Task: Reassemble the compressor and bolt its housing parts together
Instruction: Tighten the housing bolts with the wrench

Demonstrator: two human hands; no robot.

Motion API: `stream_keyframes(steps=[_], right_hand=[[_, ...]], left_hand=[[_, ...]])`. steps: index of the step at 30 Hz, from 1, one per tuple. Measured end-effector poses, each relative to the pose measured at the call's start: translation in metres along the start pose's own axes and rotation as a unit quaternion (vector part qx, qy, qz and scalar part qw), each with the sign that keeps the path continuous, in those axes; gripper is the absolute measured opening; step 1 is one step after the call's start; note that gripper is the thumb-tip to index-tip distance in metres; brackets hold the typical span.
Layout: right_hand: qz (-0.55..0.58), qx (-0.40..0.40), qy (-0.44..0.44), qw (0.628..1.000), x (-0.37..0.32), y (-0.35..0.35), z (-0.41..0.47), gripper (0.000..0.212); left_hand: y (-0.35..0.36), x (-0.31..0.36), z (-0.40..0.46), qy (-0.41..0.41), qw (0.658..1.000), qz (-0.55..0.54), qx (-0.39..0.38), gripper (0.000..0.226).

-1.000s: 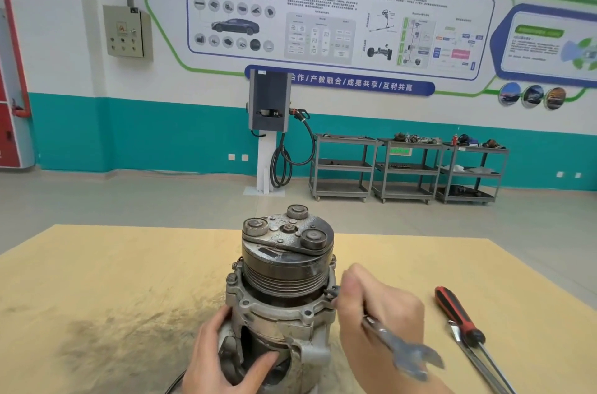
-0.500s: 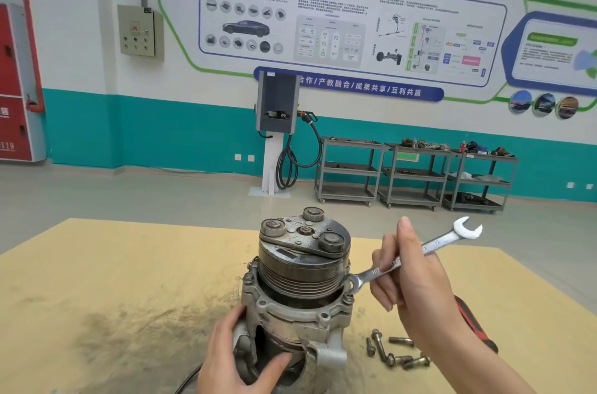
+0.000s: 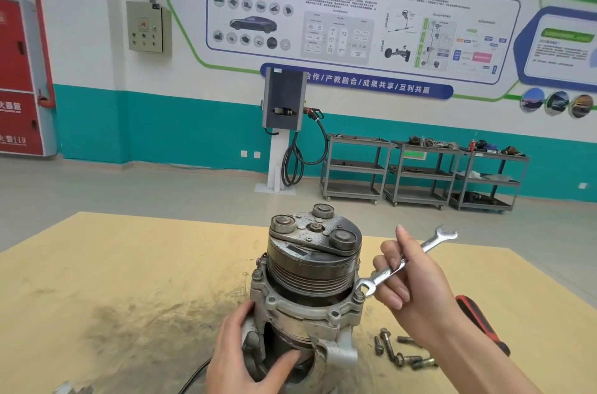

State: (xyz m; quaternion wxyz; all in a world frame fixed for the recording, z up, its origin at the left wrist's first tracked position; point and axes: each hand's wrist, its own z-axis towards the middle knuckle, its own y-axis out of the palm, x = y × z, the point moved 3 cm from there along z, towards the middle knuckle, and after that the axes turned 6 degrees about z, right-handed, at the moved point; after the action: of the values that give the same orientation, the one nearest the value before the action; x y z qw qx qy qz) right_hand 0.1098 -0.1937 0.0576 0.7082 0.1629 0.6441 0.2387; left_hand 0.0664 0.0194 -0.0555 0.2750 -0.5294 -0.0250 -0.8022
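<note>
Swinging outward since a second ago, the spanner (image 3: 407,262) is pointing up-right in the right hand's (image 3: 416,290) pinch (ring end seated on the flange bolt (image 3: 359,294)), while the left hand (image 3: 248,355) is gripping the upright compressor (image 3: 310,283) on the table (image 3: 97,280).

Compressor (image 3: 310,280) near table (image 3: 113,264) front edge, centre; loose bolts (image 3: 400,351) right of it, screwdriver (image 3: 481,325) farther right.
</note>
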Motion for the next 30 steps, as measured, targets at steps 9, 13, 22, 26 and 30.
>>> stream_keyframes(steps=[9,13,22,26,30], right_hand=[[0.017,-0.013,0.015,1.0,0.004,0.002,0.001,0.058],[0.02,-0.018,0.033,0.999,0.006,-0.001,0.0,0.057],[0.164,0.049,0.166,0.971,0.059,-0.032,-0.014,0.046],[0.11,0.115,0.205,0.966,0.087,-0.054,-0.018,0.058],[0.16,0.12,0.193,0.961,0.077,-0.047,-0.014,0.058]], left_hand=[[0.0,0.002,0.0,0.003,1.0,-0.007,-0.001,0.091],[0.002,-0.003,0.0,0.014,1.0,0.002,0.005,0.09],[0.004,-0.009,0.0,0.016,0.999,-0.018,-0.031,0.093],[0.005,-0.008,0.0,0.021,0.999,-0.017,-0.018,0.093],[0.006,-0.01,0.004,0.005,0.999,-0.038,-0.032,0.1]])
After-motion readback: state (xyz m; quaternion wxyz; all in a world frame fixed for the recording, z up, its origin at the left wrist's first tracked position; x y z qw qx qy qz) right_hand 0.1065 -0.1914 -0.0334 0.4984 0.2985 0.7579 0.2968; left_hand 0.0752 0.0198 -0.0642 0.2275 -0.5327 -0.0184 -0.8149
